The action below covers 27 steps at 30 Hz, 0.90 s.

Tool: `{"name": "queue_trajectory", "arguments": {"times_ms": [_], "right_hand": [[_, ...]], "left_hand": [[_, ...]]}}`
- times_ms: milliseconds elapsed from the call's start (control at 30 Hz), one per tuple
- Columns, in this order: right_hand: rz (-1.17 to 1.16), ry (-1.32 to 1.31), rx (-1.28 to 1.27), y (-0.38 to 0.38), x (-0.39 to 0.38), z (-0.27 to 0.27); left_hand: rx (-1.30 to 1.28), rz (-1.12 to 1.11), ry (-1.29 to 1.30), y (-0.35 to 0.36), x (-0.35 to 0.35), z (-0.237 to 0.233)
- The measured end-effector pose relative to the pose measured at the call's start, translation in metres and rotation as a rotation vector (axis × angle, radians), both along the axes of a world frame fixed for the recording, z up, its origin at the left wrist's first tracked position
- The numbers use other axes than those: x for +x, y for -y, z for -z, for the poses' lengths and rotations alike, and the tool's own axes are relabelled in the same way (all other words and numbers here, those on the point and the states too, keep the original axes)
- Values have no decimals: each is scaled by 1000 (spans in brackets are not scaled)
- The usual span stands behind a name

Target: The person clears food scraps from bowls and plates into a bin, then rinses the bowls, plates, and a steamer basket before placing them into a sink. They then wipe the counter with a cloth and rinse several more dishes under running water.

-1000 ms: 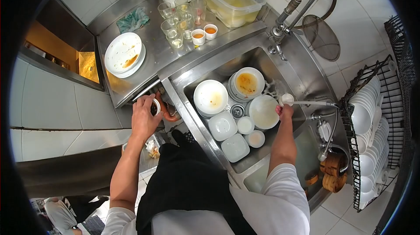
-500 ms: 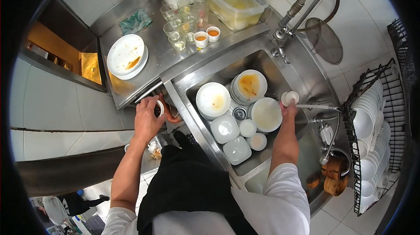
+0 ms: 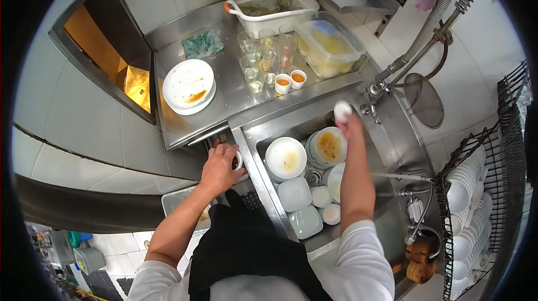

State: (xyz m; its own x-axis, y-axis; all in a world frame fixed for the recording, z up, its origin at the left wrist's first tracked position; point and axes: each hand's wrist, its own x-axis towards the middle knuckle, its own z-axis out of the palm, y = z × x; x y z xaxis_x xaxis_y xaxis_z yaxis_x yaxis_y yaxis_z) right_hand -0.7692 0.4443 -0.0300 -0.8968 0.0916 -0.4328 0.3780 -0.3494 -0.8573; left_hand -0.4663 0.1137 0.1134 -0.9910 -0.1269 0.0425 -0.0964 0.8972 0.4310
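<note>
My left hand (image 3: 219,168) is closed on a small white cup (image 3: 237,160) with dark contents, beside the sink's left edge. My right hand (image 3: 352,127) grips a small white dish (image 3: 343,112), tilted above the back right of the sink (image 3: 250,150). Below it in the basin stand stacked bowls with orange-brown residue (image 3: 328,145) and a white plate stack (image 3: 286,158). Square white dishes (image 3: 295,194) and small round bowls (image 3: 321,197) sit nearer me. My right forearm partly hides a round plate (image 3: 335,182).
Dirty plates (image 3: 189,85), glasses (image 3: 268,49), two orange-filled cups (image 3: 298,79) and a lidded plastic tub (image 3: 328,46) stand on the counter (image 3: 224,102). A faucet (image 3: 376,91) rises behind the sink. At the right hangs a dish-filled rack (image 3: 468,189).
My right hand has moved with the white dish toward the back of the sink. The view has shifted, showing the shelf with plates. My left hand still holds its cup, now nearer the sink edge.
</note>
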Motion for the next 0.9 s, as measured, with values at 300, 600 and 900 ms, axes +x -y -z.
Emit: {"name": "queue_trajectory", "arguments": {"times_ms": [300, 600, 900], "right_hand": [[-109, -320, -179, 71, -52, -168], [-750, 24, -345, 136, 174, -78], [-332, -50, -536, 42, 188, -9]], "left_hand": [[55, 13, -66, 2, -6, -4], [68, 221, -37, -39, -64, -6], [175, 516, -61, -95, -65, 5]]}}
